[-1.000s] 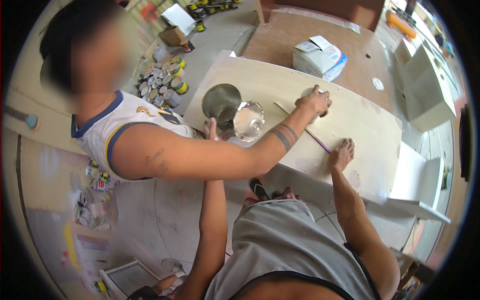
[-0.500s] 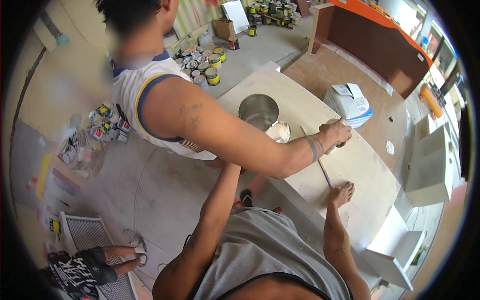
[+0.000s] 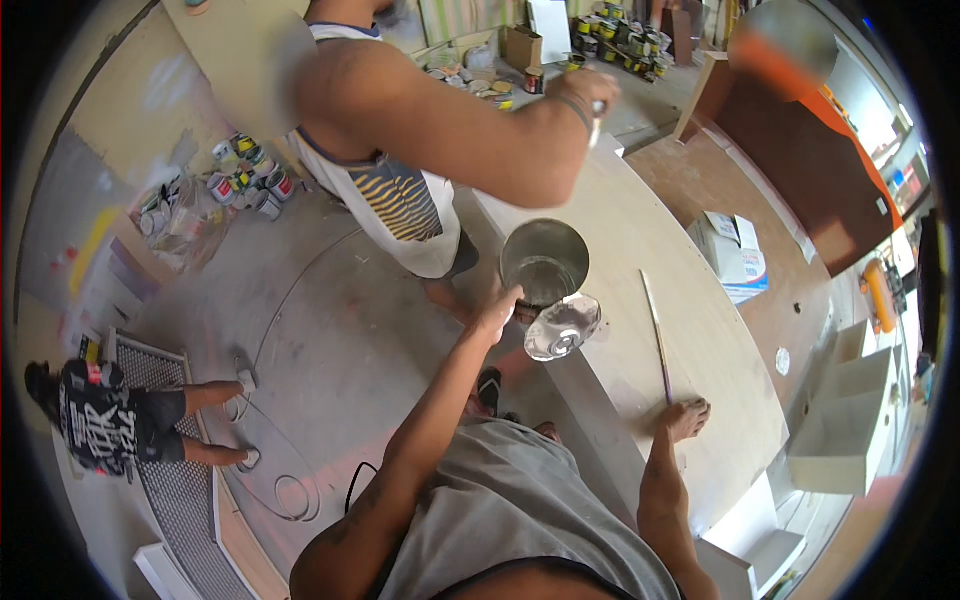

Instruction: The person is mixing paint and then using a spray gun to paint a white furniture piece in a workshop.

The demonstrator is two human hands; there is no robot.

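My left hand [image 3: 499, 314] is closed at the near left of a round metal pot [image 3: 574, 236]. Its fingertips pass partly out of sight by a shiny, tilted metal lid [image 3: 562, 328], which they seem to grip, just in front of the pot. The pot stands on a pale board [image 3: 660, 210] and looks nearly bare inside. On the board, at its near right, my right hand [image 3: 687, 419] lies flat with fingers extended. A thin stick [image 3: 655, 325] with a purple end runs from that hand toward the far side.
A co-worker [image 3: 400, 210] in a white sleeveless top leans in from the left, a hand [image 3: 590, 95] raised over the board's far end with a small pale object. Another person [image 3: 110, 425] is at the left. A cardboard box [image 3: 735, 255] stands beyond the board; paint cans [image 3: 250, 175] and a hose [image 3: 290, 495] lie left.
The co-worker's arm has lifted from near the box to the board's far end. That uncovers my left hand, and the lid has come nearer to me. My right hand stays on the board.
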